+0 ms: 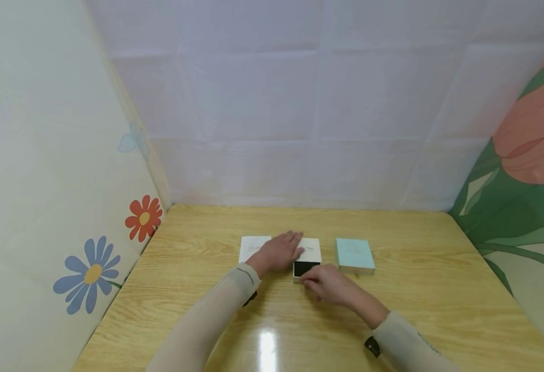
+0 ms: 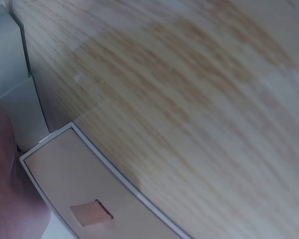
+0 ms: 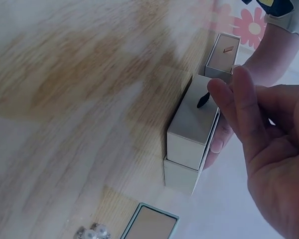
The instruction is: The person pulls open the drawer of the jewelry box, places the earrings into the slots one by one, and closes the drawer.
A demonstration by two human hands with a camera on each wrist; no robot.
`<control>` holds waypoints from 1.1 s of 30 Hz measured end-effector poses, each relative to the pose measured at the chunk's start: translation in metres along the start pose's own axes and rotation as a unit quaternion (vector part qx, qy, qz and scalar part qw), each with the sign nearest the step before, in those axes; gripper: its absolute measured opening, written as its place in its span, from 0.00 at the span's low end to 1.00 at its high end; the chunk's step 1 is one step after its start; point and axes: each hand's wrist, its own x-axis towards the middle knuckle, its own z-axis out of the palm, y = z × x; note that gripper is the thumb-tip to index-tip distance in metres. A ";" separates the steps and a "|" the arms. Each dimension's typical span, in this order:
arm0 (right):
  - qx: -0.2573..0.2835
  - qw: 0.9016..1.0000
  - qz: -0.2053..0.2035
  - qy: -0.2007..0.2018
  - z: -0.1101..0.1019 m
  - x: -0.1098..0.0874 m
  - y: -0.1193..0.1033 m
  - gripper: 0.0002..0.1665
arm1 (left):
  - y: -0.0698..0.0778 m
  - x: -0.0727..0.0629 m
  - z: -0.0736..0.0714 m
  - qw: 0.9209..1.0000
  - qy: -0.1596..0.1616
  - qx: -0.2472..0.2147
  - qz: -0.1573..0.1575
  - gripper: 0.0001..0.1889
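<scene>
Three small drawer boxes stand in a row. My left hand [image 1: 280, 251] lies across the middle white box [image 1: 311, 248], fingers straight on its lid. The drawer [image 1: 304, 268] of that box is partly pulled out toward me, showing a black inside. My right hand [image 1: 329, 283] is at its front; in the right wrist view the thumb and index finger come together at the end of a dark pull tab [image 3: 203, 100]. To the left is another white box [image 1: 254, 247], its pinkish front and short tab [image 2: 91, 213] showing in the left wrist view.
A light blue box [image 1: 355, 253] stands to the right on the wooden table [image 1: 197, 268]. Small shiny beads [image 3: 92, 232] lie before it in the right wrist view. A pale sheet [image 1: 253, 103] hangs behind the table, with flower-printed sheets at both sides.
</scene>
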 end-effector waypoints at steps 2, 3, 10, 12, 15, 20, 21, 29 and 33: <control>0.008 1.000 0.004 -0.002 -0.001 0.000 0.000 0.12 | 0.000 0.000 0.000 1.000 0.000 0.002 0.000 0.34; 0.012 1.000 0.007 -0.002 -0.001 0.000 0.000 0.12 | 0.000 0.000 0.001 1.000 -0.001 0.002 0.000 0.34; 0.031 0.999 0.023 0.003 -0.002 0.000 0.000 0.12 | 0.001 -0.001 -0.002 1.000 0.000 0.004 0.004 0.33; 0.031 0.999 0.026 0.007 -0.003 0.000 0.000 0.12 | 0.001 -0.002 -0.003 1.000 0.001 0.006 0.006 0.33; 0.011 1.000 0.013 0.020 -0.004 0.001 0.003 0.10 | 0.001 -0.002 -0.004 1.000 0.001 0.006 0.007 0.33; 0.006 0.999 0.025 0.040 -0.007 0.002 0.005 0.08 | 0.001 -0.001 -0.002 1.000 0.002 0.004 0.006 0.34; 0.012 0.998 0.037 0.042 -0.007 0.002 0.005 0.07 | 0.001 -0.001 -0.002 1.000 0.002 0.004 0.006 0.34; 0.052 0.994 0.077 0.064 -0.006 0.005 0.011 0.06 | 0.001 -0.001 -0.002 1.000 0.001 0.002 0.006 0.34; 0.064 0.992 0.083 0.076 -0.007 0.007 0.014 0.06 | 0.001 -0.001 -0.003 1.000 0.003 0.003 0.006 0.34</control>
